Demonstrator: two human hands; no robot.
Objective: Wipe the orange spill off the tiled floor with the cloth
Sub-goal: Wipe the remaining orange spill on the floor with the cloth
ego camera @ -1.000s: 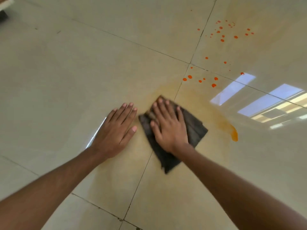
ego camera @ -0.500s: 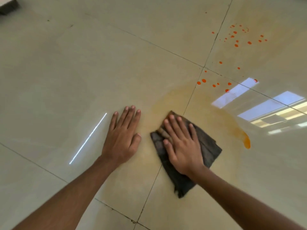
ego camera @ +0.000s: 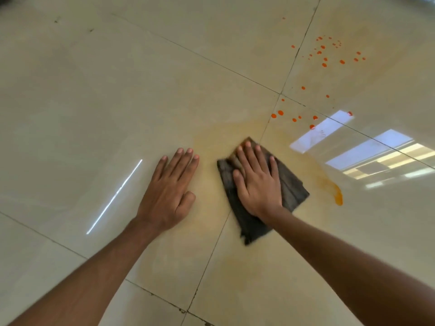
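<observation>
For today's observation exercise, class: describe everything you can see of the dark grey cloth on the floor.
The dark grey folded cloth looks like soft, creased fabric, roughly four-cornered, lying flat on the glossy beige tiled floor across a grout line. Its far corner looks stained orange-brown. The right hand presses flat on it, fingers spread. It lies within the smeared orange film; its near corner is blurred.

Legible text, labels, brands, numbers, signs: none. The dark cloth (ego camera: 292, 189) is plain and carries no tag or print that can be read. The tiled floor (ego camera: 117, 90) carries no lettering or marking that can be read.
</observation>
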